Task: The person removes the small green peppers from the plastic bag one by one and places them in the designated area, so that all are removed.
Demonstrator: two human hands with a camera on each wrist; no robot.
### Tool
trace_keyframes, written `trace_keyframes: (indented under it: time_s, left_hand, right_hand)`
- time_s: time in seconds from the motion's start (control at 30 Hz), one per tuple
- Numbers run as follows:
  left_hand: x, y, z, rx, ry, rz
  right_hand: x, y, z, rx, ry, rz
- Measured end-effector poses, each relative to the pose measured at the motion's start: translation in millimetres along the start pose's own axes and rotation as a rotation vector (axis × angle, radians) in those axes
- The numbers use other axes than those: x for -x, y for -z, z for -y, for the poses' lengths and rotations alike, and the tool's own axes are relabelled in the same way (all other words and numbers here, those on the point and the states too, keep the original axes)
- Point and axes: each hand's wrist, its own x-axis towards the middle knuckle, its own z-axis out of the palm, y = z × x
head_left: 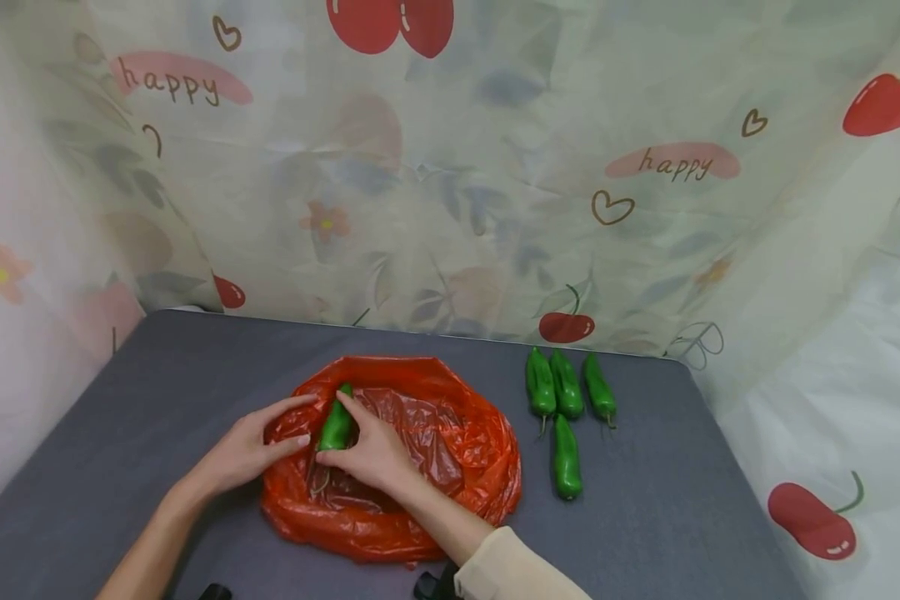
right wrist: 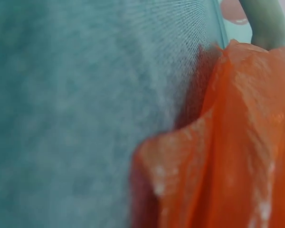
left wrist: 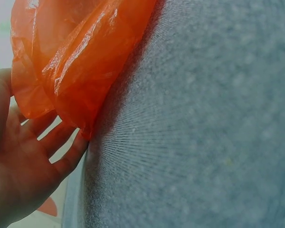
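Observation:
A crumpled red plastic bag [head_left: 487,467] sits on the grey table with its mouth spread wide. Inside its left part, a green pepper [head_left: 336,427] lies lengthwise between the thumb and fingers of my right hand [head_left: 378,450], which pinches it. My left hand [head_left: 251,446] is at the bag's left rim, fingers fairly straight and touching the plastic. In the left wrist view, the spread fingers of the left hand [left wrist: 33,152] rest against the side of the bag [left wrist: 85,61]. Only the bag's outer folds [right wrist: 247,137] appear near the hand in the right wrist view; the pepper is hidden there.
Several more green peppers [head_left: 567,387] lie right of the bag, with a single pepper [head_left: 567,462] nearer the front. A patterned curtain [head_left: 435,208] hangs behind the grey table [head_left: 645,517]. Small black objects [head_left: 431,585] show at the bottom edge.

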Motion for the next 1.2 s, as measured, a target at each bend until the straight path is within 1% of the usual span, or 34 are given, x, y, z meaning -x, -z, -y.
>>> trace_keyframes:
  time_s: [0.07,0.17,0.27,0.37,0.43,0.53,0.67,0.77,0.93,1.2]
  left_hand:
    - [-0.4,0.0,0.4,-0.011,-0.002,-0.004]
    - [-1.5,0.2,0.8,-0.016,0.016,-0.007]
    - [-2.6,0.6,0.8,-0.015,0.033,-0.008]
    - [-2.8,1.1,1.0,-0.025,0.030,-0.013]
    - [-2.6,1.1,1.2,-0.046,0.026,-0.024]
    - [-2.4,0.8,1.9,-0.052,0.027,-0.027]
    - [-2.5,0.1,2.4,-0.013,0.045,-0.009]
    - [-2.6,-0.3,2.1,0.013,0.057,0.002]
    - [-2.9,-0.1,1.4,-0.001,0.053,0.000]
    - [-2.7,0.1,0.8,0.058,0.089,0.025]
  right_hand:
    - [2.2,3,0,-0.010,0.000,0.005]
    - [5.8,10,-1,-0.043,0.008,0.015]
    - [9.7,18,-3,-0.109,0.022,0.040]
    - [13.5,25,-5,-0.169,0.030,0.071]
    - [16.1,29,-6,-0.185,0.033,0.090]
    - [20.1,33,-8,-0.195,0.053,0.108]
    - [25.6,38,-10,-0.239,0.075,0.135]
    - [30.2,43,-10,-0.269,0.061,0.153]
    - [38.2,54,-9,-0.317,0.044,0.183]
    - [45.9,71,-12,-0.412,0.098,0.236]
